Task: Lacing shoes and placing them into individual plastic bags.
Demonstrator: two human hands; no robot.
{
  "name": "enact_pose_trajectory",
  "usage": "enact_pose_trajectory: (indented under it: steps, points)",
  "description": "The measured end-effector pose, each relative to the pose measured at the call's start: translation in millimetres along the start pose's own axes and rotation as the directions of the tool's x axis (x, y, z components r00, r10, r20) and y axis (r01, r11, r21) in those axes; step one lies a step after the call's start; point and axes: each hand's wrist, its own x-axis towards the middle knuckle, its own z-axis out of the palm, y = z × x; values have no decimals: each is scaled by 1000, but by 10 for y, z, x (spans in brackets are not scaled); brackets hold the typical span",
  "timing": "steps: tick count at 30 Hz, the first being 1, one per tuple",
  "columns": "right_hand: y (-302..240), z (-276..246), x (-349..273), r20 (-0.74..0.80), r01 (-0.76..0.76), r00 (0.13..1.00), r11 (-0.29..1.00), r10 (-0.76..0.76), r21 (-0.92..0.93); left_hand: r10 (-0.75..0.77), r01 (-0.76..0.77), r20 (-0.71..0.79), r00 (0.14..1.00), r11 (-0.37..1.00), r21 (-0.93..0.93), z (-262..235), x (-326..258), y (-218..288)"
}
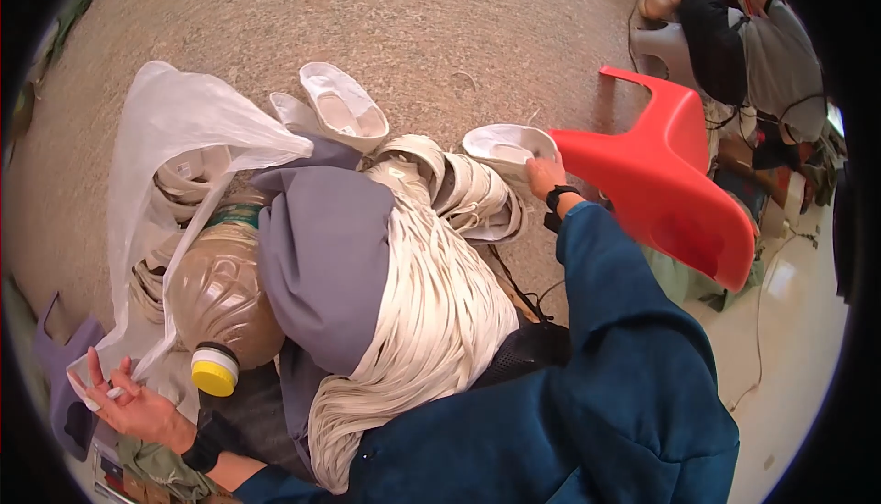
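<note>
My right hand [543, 177] reaches forward and grips the rim of a white cup-shaped fabric piece [507, 147] at the end of a nested stack of such pieces [468, 192]. My left hand [138, 403] is low at the left, fingers apart, touching a small white piece [84, 390] beside a clear plastic bag [174, 128]. A thick bundle of cream strips [431, 311] lies over my lap under a grey cloth [326, 261]. A large plastic bottle with a yellow cap [216, 298] lies next to it.
A red plastic chair [670, 183] stands right of the stack. Another person [752, 45] sits at the upper right. Two more white cup pieces [344, 110] lie on the brown carpet [413, 18]. A cable [762, 321] runs over the pale floor at right.
</note>
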Motion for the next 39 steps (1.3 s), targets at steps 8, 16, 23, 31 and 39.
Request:
enact_pose_trajectory:
  steps: [8,16,23,31,39]
  points:
    - [382,-782,-346,-132,-8,989,905,71,426,-166,133,-63,984,922,-364,-44,41,-20]
    - [-995,-3707,-1243,-186,252,885,103,-427,962,-120,99,-1,993,824,-558,-132,-37,30]
    - [-2996,-4912,-1420,90,508,453,340,-887,792,-62,86,59,996,707,-702,-388,-131,42]
    - [-3914,-4719,-413,310,197,437,426,-845,883,-75,126,101,992,650,-749,-526,-125,73]
    - [-3896,-4541,129,-127,447,763,374,-634,813,-88,134,101,991,596,-791,-542,-120,75]
